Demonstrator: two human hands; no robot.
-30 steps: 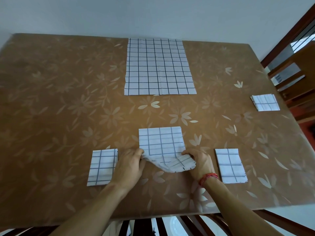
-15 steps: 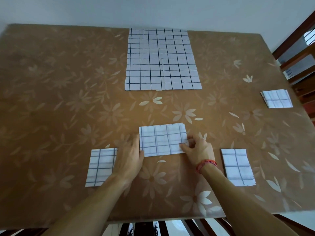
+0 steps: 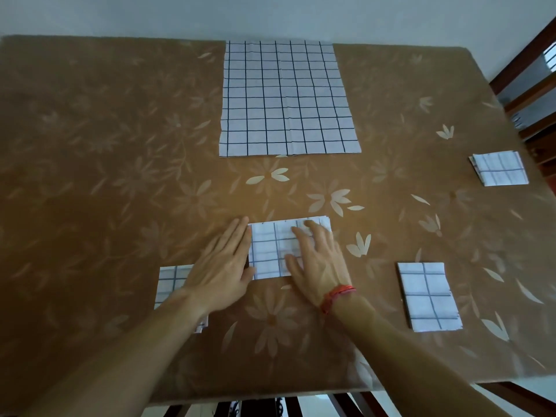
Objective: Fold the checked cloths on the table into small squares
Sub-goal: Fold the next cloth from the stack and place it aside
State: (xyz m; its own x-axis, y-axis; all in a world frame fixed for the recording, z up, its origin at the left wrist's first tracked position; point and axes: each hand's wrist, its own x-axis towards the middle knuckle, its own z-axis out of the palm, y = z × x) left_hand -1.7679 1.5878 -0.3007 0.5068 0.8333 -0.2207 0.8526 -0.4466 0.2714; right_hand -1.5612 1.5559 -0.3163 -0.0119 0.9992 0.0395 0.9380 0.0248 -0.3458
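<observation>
Checked cloths: we counted three folded squares [image 3: 427, 296]; right hand [image 3: 319, 260] lay flat on the middle cloth [image 3: 267, 245], left hand [image 3: 222, 266] flat beside it; large cloth [image 3: 288, 97] lay unfolded.

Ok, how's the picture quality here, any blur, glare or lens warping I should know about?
Head view: dim, even light, no harsh glare on the table; the left hand and right hand are slightly motion-smeared at the half-folded cloth; the unfolded cloth is sharp; the wide lens bows the table's edges.

I find open table [image 3: 90, 145] toward the left edge — 1 spread cloth [image 3: 285, 97] blocks the far edge, 1 folded square [image 3: 499, 168] the right edge.
</observation>
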